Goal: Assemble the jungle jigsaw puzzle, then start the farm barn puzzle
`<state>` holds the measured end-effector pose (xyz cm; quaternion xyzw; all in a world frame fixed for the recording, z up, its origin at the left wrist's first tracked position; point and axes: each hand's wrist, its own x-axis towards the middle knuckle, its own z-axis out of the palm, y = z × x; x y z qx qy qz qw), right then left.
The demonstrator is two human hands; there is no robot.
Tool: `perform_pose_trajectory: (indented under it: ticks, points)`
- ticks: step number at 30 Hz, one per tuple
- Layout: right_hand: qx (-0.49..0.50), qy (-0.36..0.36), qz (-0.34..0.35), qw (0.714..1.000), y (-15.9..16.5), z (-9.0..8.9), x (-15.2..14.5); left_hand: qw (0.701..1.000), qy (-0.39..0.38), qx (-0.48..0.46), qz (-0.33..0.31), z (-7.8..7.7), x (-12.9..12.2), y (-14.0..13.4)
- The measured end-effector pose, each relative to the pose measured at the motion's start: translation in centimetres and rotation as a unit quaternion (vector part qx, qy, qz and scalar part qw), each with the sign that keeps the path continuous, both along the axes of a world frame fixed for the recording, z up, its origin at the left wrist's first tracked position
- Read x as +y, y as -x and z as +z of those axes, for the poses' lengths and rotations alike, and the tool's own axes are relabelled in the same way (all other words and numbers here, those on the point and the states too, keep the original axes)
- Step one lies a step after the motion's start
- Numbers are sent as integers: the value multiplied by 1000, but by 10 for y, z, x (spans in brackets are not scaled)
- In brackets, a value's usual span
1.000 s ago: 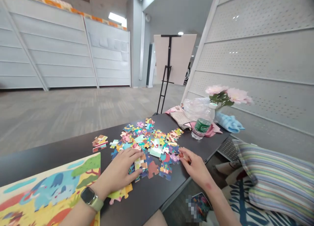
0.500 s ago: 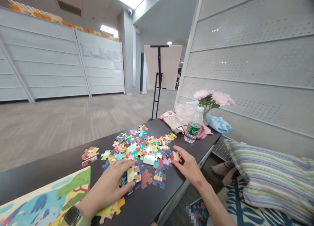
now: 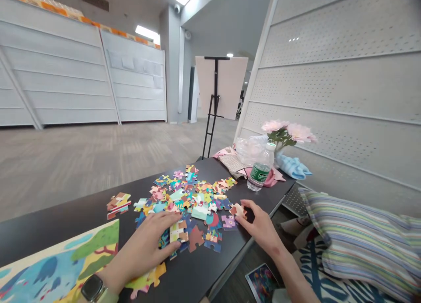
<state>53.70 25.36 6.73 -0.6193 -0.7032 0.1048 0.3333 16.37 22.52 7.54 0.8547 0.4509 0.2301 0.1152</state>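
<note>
While the right hand (image 3: 259, 226) pinches a puzzle piece (image 3: 237, 210), left hand (image 3: 153, 235) (grip spread) over the pile (image 3: 199, 210)

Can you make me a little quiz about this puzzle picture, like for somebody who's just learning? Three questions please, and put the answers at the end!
1. True or false: the watch is on the same arm as the left hand.

2. What colour is the label on the bottle?
A) red
B) green
C) orange

3. Which hand is nearer the bottle, and what is between its thumb and finger?

Key
1. True.
2. B.
3. The right hand; a puzzle piece.
</note>
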Motion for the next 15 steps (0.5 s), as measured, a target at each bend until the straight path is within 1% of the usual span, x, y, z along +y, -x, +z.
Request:
perform_pose_trajectory:
  ticks: [3, 5, 8, 12, 15]
  points:
    - [-18, -33, -10, 999, 9, -4, 1, 1000, -12, -6, 2, -3, 0, 1]
    - [-34, -40, 0, 999, 15, -5, 5, 1000, -20, -13, 2, -6, 0, 2]
    - [-28, -23, 47, 998, 19, -1, 19, 999, -31, -19, 2, -9, 0, 3]
    - [-16, -23, 98, 995, 19, 10, 45, 999, -41, -13, -1, -8, 1, 2]
    - [-21, -15, 157, 987, 26, 14, 52, 998, -52, -18, 0, -7, 1, 1]
